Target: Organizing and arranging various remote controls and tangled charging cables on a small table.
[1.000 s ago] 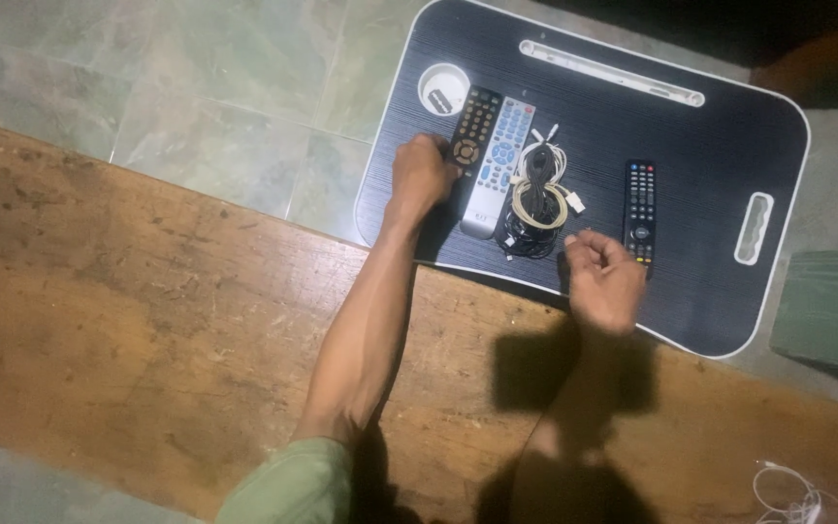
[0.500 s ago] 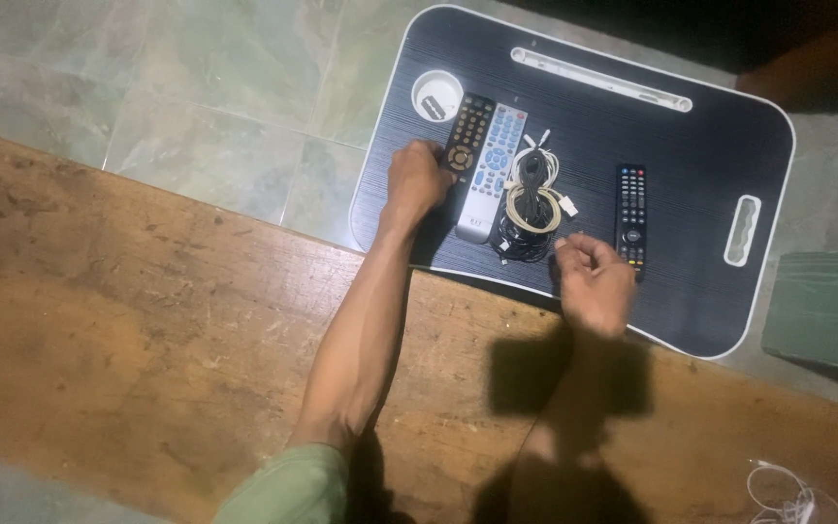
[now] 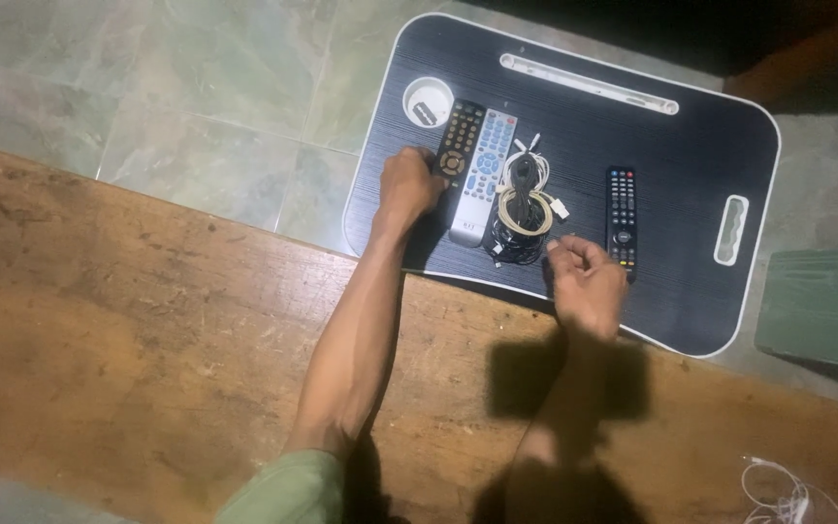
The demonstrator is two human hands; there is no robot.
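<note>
So the left hand (image 3: pixel 409 186) is curled round the near end of a black remote with an orange-ringed pad (image 3: pixel 457 146), fingers wrapped on its lower edge, and the remote is lying flat on the black lap tray with a white rim (image 3: pixel 691 184). Right next to it, touching along the side, sits a silver remote with blue buttons (image 3: pixel 483 175). Just past that there's a bundle of coiled cables (image 3: pixel 524 209), white and beige loops on top of black ones. The right hand (image 3: pixel 586 284) hovers over the tray's near edge, fingers loosely curled with thumb and fingertips pinched close; can't tell if it's got anything in there. It's between the cable bundle and a slim black remote (image 3: pixel 621 218), which lies by itself further right. The tray's round cup recess (image 3: pixel 428 101) is up at the far left corner, with something small and dark in it. The tray's near edge overlaps a worn wooden bench (image 3: pixel 147 330) and the rest is over green floor tiles (image 3: pixel 196 87).
</note>
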